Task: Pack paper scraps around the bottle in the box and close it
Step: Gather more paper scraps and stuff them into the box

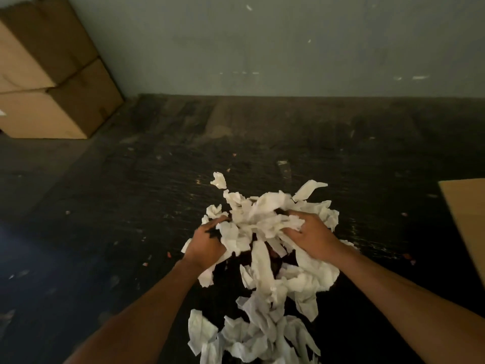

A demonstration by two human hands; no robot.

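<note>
A big heap of white paper scraps is gathered between my two hands above the dark table. My left hand grips the heap from the left and my right hand from the right, fingers curled into the paper. More white scraps hang down and lie below the hands near the bottom of the view. A cardboard flap pokes in at the right edge; the box body and the bottle are out of view.
Two stacked brown cardboard boxes stand at the far left against the grey wall. The dark scuffed tabletop carries small bits of paper and debris.
</note>
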